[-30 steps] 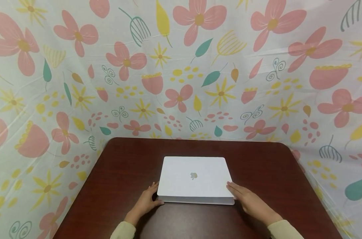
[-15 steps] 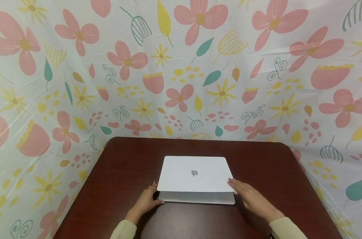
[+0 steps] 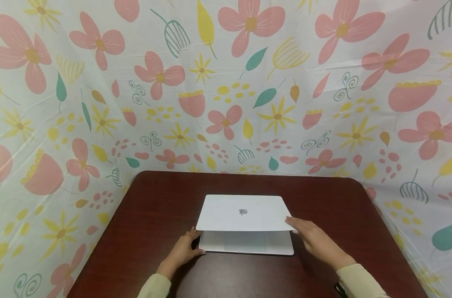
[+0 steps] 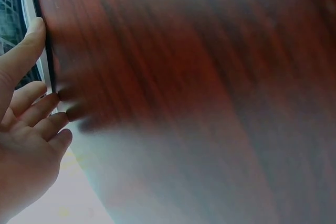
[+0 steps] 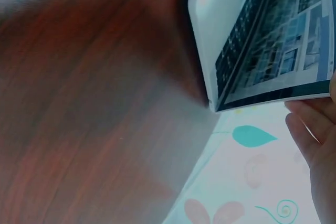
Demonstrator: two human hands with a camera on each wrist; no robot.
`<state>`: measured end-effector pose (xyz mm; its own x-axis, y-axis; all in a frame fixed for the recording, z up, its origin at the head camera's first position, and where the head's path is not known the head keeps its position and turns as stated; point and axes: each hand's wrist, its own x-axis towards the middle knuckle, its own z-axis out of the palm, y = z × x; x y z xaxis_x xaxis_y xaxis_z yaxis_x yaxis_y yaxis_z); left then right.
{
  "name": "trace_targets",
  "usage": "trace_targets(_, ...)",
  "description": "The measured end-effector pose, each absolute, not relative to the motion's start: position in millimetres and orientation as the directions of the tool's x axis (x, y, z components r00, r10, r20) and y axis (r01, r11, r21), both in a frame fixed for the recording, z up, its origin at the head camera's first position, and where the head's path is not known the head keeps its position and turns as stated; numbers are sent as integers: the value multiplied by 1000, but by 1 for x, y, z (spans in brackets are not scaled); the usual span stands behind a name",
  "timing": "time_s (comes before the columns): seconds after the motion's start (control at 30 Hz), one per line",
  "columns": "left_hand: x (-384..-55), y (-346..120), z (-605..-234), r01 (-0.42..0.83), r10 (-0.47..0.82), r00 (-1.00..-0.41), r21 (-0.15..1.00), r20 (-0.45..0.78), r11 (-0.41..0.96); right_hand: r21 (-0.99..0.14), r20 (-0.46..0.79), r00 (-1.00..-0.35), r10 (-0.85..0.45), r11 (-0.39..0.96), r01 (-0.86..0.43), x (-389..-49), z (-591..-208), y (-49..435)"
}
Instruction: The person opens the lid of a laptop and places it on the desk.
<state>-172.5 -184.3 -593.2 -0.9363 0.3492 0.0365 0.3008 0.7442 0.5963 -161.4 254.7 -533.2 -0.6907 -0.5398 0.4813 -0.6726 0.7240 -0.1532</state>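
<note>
A silver laptop (image 3: 244, 213) lies on the table, its lid partly raised and the logo side up. The keyboard (image 5: 243, 38) and the lit screen (image 5: 294, 40) show in the right wrist view. My left hand (image 3: 182, 251) holds the base at its front left corner, the thumb at the front edge and the fingers along the left side. Up at the lid's front right corner, my right hand (image 3: 319, 242) pinches the edge, fingers on top; the thumb is mostly hidden under it.
The dark reddish-brown table (image 3: 166, 194) has rounded far corners. A white cloth (image 3: 226, 82) printed with pink, yellow and green flowers and leaves hangs behind it and at both sides.
My right hand has moved up with the lid's front edge, so the gap above the base has widened and more of the palm rest shows. The left hand has stayed at the base.
</note>
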Motion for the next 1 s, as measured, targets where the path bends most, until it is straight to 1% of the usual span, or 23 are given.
trace_targets(0.23, -174, -184, -593, 339, 378, -924, 576, 55, 744, -192, 489, -707, -510, 728, -658, -169, -526, 255)
trace_targets(0.53, -173, -181, -591, 300, 354, -935, 586, 23, 753, -230, 485, -745, -458, 755, -614, -182, -510, 253)
trace_targets(0.77, -175, -182, -594, 303, 360, -933, 578, 18, 757, -318, 402, -821, -406, 779, -541, -195, -496, 251)
trace_targets(1.0, -174, -184, -593, 300, 362, -932, 592, 16, 748, -380, 378, -843, -384, 766, -519, -209, -487, 251)
